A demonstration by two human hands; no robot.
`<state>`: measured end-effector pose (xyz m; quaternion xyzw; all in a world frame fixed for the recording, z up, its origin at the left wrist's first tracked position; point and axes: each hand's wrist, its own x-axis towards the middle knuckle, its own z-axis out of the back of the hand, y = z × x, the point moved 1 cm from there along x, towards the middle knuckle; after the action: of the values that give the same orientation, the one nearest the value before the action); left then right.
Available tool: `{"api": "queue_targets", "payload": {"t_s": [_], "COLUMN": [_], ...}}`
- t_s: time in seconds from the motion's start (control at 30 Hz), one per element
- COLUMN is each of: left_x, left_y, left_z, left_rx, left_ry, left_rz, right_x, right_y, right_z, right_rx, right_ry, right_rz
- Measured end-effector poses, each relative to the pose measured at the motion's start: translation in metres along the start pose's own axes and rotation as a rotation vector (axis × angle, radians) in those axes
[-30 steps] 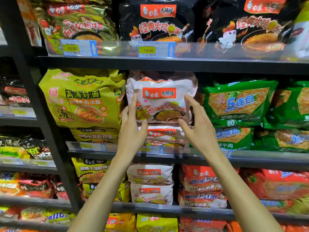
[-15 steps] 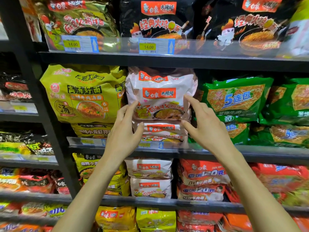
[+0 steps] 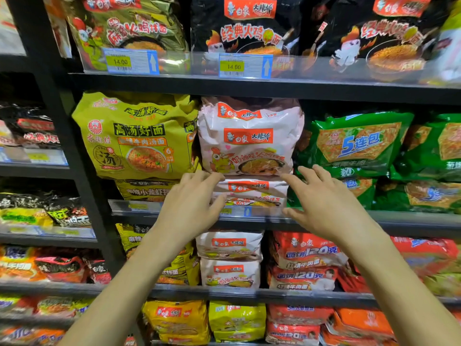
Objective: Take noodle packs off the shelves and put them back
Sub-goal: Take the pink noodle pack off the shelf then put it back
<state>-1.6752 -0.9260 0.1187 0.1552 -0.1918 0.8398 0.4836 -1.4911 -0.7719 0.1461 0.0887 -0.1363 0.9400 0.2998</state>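
Pink noodle pack (image 3: pixel 250 138) stands upright on the middle shelf (image 3: pixel 411 218), perched on a flat pink pack (image 3: pixel 252 189). Yellow pack (image 3: pixel 134 136) crowds its left side. Left hand (image 3: pixel 192 208): grip slack, fingers spread by the lower left corner, holding nothing; contact unclear. Right hand (image 3: pixel 324 203): same at the lower right corner, empty. Green pack (image 3: pixel 359 143) sits just right. Risk: unsupported, the tall pack could tip forward off the soft pack below; a careless re-grab could drag neighbours out.

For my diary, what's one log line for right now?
left hand: open | right hand: open | top pink pack: on shelf, unheld
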Motion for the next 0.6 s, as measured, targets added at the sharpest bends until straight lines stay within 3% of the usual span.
{"api": "queue_targets", "payload": {"t_s": [0.23,0.6], "left_x": [0.002,-0.014], "left_y": [-0.009,-0.059], "left_z": [0.001,0.004], "left_rx": [0.175,0.256], "left_ry": [0.12,0.287], "left_rz": [-0.099,-0.177], "right_x": [-0.012,-0.061], "right_y": [0.006,-0.017], "right_z": [0.002,0.001], "right_rx": [-0.011,0.003], "right_ry": [0.094,0.2], "right_rz": [-0.016,-0.093]}}
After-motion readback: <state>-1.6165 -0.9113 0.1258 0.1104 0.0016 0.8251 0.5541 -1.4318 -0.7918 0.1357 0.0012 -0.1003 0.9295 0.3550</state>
